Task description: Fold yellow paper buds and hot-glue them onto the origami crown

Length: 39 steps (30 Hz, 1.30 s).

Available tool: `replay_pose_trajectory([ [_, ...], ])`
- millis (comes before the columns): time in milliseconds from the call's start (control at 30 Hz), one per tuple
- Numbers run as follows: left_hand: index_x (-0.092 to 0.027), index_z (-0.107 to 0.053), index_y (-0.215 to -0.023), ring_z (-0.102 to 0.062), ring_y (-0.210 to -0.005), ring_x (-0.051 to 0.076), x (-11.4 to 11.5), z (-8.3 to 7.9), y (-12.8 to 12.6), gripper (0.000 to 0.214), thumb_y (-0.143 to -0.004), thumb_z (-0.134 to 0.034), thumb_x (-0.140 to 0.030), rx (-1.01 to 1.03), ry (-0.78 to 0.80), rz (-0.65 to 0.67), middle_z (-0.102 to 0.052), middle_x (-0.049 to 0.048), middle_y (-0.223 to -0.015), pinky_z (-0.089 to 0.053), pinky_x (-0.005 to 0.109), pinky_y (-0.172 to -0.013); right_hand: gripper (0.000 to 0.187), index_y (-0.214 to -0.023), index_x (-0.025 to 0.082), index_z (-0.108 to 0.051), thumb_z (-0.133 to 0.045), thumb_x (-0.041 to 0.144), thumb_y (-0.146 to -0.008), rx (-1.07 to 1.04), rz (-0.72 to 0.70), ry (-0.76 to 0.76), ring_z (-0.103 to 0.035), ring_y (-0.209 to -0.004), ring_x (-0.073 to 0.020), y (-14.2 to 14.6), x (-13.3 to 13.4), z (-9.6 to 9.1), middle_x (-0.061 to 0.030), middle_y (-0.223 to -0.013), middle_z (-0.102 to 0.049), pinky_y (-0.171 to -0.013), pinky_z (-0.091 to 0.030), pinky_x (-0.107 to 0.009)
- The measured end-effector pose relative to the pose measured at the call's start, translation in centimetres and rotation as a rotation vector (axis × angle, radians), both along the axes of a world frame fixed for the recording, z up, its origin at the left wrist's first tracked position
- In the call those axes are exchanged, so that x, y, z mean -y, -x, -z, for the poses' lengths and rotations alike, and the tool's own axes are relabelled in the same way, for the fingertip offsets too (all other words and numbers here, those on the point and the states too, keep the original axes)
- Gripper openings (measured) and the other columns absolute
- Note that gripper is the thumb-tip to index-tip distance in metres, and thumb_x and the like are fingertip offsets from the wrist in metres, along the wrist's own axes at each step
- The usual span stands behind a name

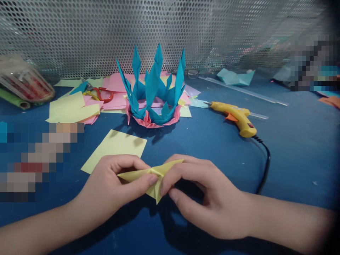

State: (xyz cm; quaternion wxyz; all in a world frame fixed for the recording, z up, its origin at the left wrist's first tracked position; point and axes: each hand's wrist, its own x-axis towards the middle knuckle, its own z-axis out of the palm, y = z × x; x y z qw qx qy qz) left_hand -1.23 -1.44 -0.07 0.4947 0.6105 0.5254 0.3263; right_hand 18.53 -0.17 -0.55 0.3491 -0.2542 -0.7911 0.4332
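Observation:
My left hand (111, 187) and my right hand (202, 198) meet low in the middle of the blue table (292, 141). Both pinch a folded yellow paper piece (151, 175) with pointed ends, thumb and fingers closed on it from either side. A flat yellow sheet (117, 147) lies just behind my left hand. Farther back stands a blue paper crown-like shape (152, 88) with tall spikes on a pink folded base.
A yellow glue gun (236, 117) lies at right, its black cord curving toward my right arm. Loose yellow and pink sheets (74, 109) and red scissors (105, 95) lie at back left. A perforated metal screen (170, 32) closes the back. Pale blue folded paper (235, 77) lies at back right.

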Motion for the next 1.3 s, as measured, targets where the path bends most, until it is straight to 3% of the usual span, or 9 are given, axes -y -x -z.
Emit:
replay_pose_trajectory([
  [167,-0.019,-0.067,-0.055,-0.040,-0.045,0.005,0.1,0.1,0.0,0.018,-0.072,-0.069,-0.023,-0.016,-0.007,-0.004,-0.056,-0.0064,-0.049,-0.033,0.012,-0.043,0.006,-0.082,0.015,-0.065,-0.062,0.010,-0.083,0.037,0.051,0.112,-0.066,-0.070,-0.0086,-0.1,0.2,0.1,-0.0018,-0.079,-0.072,-0.069,-0.053,-0.016],
  [400,-0.019,-0.068,-0.059,-0.051,-0.049,0.008,0.1,0.0,-0.2,0.014,-0.072,-0.068,-0.022,-0.063,-0.004,0.001,-0.065,-0.0037,-0.054,-0.040,0.014,-0.046,0.014,-0.087,0.020,-0.062,-0.058,0.006,-0.085,0.047,0.102,0.195,-0.069,-0.073,-0.0092,-0.1,0.2,0.7,0.0010,-0.083,-0.072,-0.065,-0.054,-0.017],
  [600,-0.021,-0.070,-0.059,-0.053,-0.050,0.010,0.1,-0.3,-0.2,0.017,-0.074,-0.068,-0.026,-0.104,-0.008,0.001,-0.066,-0.0034,-0.054,-0.041,0.016,-0.047,0.007,-0.089,0.020,-0.060,-0.063,0.014,-0.086,0.017,0.120,0.282,-0.069,-0.070,-0.0108,0.0,0.2,0.6,0.0006,-0.080,-0.072,-0.062,-0.054,-0.019],
  [767,-0.020,-0.072,-0.064,-0.058,-0.050,0.014,-0.2,-0.9,-0.5,0.021,-0.075,-0.068,-0.038,-0.161,0.009,-0.025,-0.064,-0.0013,-0.051,-0.045,0.020,-0.047,0.024,-0.096,0.021,-0.061,-0.076,0.017,-0.077,-0.031,0.116,0.323,-0.070,-0.074,-0.0117,0.0,0.0,0.7,0.0020,-0.082,-0.072,-0.068,-0.058,-0.020],
  [900,-0.019,-0.074,-0.074,-0.061,-0.051,0.016,-0.6,-1.2,-0.8,0.025,-0.074,-0.069,-0.043,-0.117,0.052,-0.038,-0.065,-0.0008,-0.051,-0.050,0.023,-0.048,0.025,-0.109,0.022,-0.065,-0.067,0.015,-0.084,-0.048,0.130,0.317,-0.073,-0.079,-0.0124,-0.2,-0.1,0.9,0.0014,-0.087,-0.076,-0.073,-0.060,-0.021],
  [1000,-0.019,-0.074,-0.077,-0.062,-0.051,0.016,-0.7,-1.1,-0.7,0.025,-0.073,-0.070,-0.044,-0.068,0.107,-0.048,-0.066,-0.0004,-0.054,-0.051,0.023,-0.048,0.025,-0.108,0.022,-0.069,-0.067,0.015,-0.085,-0.069,0.173,0.312,-0.074,-0.078,-0.0125,-0.2,-0.2,1.0,0.0018,-0.089,-0.077,-0.073,-0.061,-0.020],
  [1133,-0.019,-0.073,-0.076,-0.062,-0.048,0.013,-0.7,-0.8,-0.2,0.018,-0.074,-0.073,-0.037,0.057,0.214,-0.050,-0.068,-0.0016,-0.058,-0.051,0.020,-0.047,0.018,-0.093,0.023,-0.074,-0.077,0.018,-0.077,-0.116,0.294,0.204,-0.075,-0.081,-0.0138,-0.3,-0.2,0.6,0.0016,-0.090,-0.078,-0.072,-0.062,-0.019],
  [1300,-0.022,-0.072,-0.073,-0.062,-0.051,0.006,-0.2,-0.3,-0.1,0.009,-0.070,-0.079,-0.018,0.311,0.353,0.001,-0.069,-0.0068,-0.064,-0.049,0.011,-0.048,0.011,-0.086,0.023,-0.074,-0.073,0.014,-0.081,-0.048,0.304,-0.169,-0.069,-0.105,-0.0185,-0.7,-0.1,-0.1,-0.0024,-0.095,-0.077,-0.087,-0.060,-0.025],
])
